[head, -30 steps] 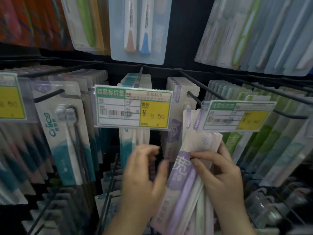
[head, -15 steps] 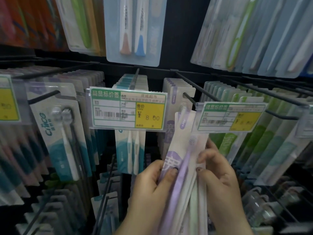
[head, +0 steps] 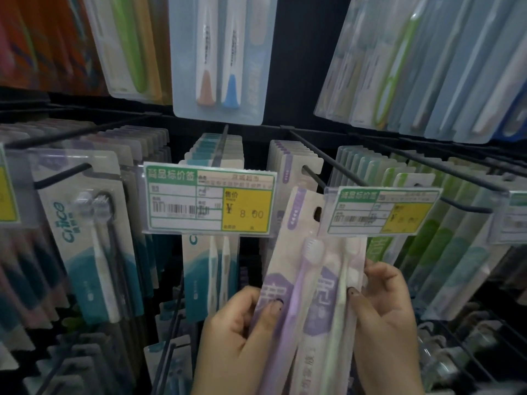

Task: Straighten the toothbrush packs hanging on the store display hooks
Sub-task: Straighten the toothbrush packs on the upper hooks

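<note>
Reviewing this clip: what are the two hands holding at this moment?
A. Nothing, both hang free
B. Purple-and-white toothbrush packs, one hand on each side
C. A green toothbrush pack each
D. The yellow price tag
B. The left hand pinches the purple pack with its thumb on the front, and the right hand grips the neighbouring purple-and-white pack, just below the price tag.
</note>
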Motion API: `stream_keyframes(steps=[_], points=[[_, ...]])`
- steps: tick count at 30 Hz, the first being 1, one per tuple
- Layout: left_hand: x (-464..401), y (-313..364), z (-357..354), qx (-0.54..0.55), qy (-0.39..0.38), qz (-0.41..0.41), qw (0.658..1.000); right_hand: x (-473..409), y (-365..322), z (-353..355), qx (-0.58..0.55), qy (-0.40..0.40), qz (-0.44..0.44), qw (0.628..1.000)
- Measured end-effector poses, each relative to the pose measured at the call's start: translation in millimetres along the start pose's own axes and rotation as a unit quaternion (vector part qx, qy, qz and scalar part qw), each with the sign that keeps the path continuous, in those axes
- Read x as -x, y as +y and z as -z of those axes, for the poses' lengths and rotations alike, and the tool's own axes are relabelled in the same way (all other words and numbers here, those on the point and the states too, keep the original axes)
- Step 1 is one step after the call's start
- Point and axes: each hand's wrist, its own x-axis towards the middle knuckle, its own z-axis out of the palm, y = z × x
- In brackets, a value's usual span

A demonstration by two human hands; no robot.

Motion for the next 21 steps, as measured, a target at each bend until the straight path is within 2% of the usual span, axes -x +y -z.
stream_keyframes(steps=[6, 13, 21], points=[[8.0, 3.7, 3.4, -0.03, -0.083, -0.006, 0.996, -10.0, 5.3, 18.0, 0.013, 0.03, 0.046, 0.998], [-7.0, 12.4, -1.8, -0.002, -0.073, -0.041, 0.996, -10.4, 9.3, 20.6, 0.026, 0.013, 0.054, 0.998], [0.3, 13.1, -7.9, 0.024, -0.049, -0.035, 0.998, -11.3, 10.4, 26.7, 0.029, 0.011, 0.056, 0.998]])
